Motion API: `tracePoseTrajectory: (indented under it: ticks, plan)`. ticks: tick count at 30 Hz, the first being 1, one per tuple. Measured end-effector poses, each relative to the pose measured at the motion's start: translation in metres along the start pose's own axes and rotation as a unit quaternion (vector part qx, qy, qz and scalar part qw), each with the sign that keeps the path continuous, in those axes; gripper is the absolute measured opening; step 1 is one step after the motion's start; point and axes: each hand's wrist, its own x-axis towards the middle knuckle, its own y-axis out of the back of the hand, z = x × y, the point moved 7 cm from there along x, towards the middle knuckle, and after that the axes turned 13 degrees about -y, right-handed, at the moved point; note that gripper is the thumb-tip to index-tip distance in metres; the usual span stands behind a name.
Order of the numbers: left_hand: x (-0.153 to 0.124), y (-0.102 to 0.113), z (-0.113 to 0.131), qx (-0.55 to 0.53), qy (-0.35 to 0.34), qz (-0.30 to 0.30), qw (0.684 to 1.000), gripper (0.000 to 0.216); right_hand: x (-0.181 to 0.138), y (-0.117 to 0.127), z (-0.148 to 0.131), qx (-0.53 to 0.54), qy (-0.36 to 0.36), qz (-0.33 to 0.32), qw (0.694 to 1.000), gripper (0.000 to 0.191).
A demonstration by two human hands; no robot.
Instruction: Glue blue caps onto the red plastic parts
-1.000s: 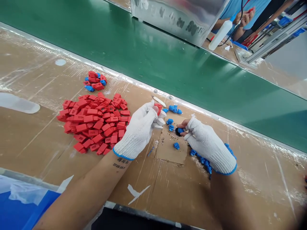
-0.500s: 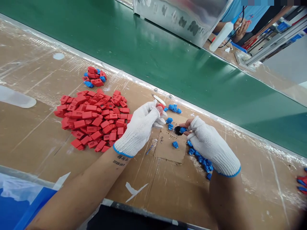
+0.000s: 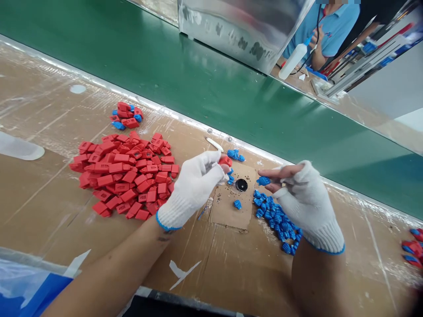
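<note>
Both of my hands wear white gloves that leave some fingertips bare. My left hand [image 3: 201, 180] pinches a red plastic piece [image 3: 225, 161] above the left edge of a cardboard pad [image 3: 228, 215]. Held between the fingertips of my right hand [image 3: 304, 198] is a small blue plastic piece [image 3: 263, 181], just right of the pad. A small round black dish [image 3: 241, 185] sits on the pad between my hands. One loose blue piece [image 3: 237, 204] lies below the dish. Under my right hand spreads a pile of blue pieces [image 3: 277, 218].
A large heap of red pieces [image 3: 125, 171] covers the table's left, with a smaller red and blue group [image 3: 127, 115] behind it. A white-handled tool [image 3: 214, 143] lies near the green belt [image 3: 211, 94]. Across it, a person [image 3: 337, 31] stands by a white bottle [image 3: 293, 60].
My right hand has moved right with the blue piece, away from the black dish, which now shows fully. My left hand still holds the red piece. The camera view has shifted slightly.
</note>
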Motion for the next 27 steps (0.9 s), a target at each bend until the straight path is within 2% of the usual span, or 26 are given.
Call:
tracePoseTrajectory:
  ticks: [5, 10, 14, 19, 23, 27]
  plan:
    - [-0.015, -0.016, 0.005, 0.047, -0.042, -0.077, 0.995, 0.006, -0.008, 0.011, -0.025, 0.142, 0.053, 0.056, 0.987, 0.034]
    - [-0.021, -0.024, 0.009, 0.038, -0.054, -0.104, 0.992, 0.011, -0.011, 0.004, -0.039, 0.204, 0.069, 0.043, 0.976, 0.036]
    - [-0.021, -0.026, 0.009, 0.025, -0.044, -0.112, 0.992, 0.009, -0.013, -0.002, -0.04, 0.211, 0.072, 0.013, 0.975, 0.036]
    - [-0.021, -0.028, 0.006, -0.03, -0.007, -0.124, 0.992, 0.008, -0.014, -0.008, -0.038, 0.19, 0.06, 0.022, 0.98, 0.037]
    - [-0.021, -0.029, 0.007, -0.048, -0.014, -0.124, 0.991, 0.011, -0.013, -0.016, -0.036, 0.2, 0.042, 0.008, 0.979, 0.037]
    - [-0.022, -0.029, 0.003, -0.065, -0.014, -0.125, 0.99, 0.013, -0.015, -0.022, -0.035, 0.208, 0.06, -0.019, 0.976, 0.033]
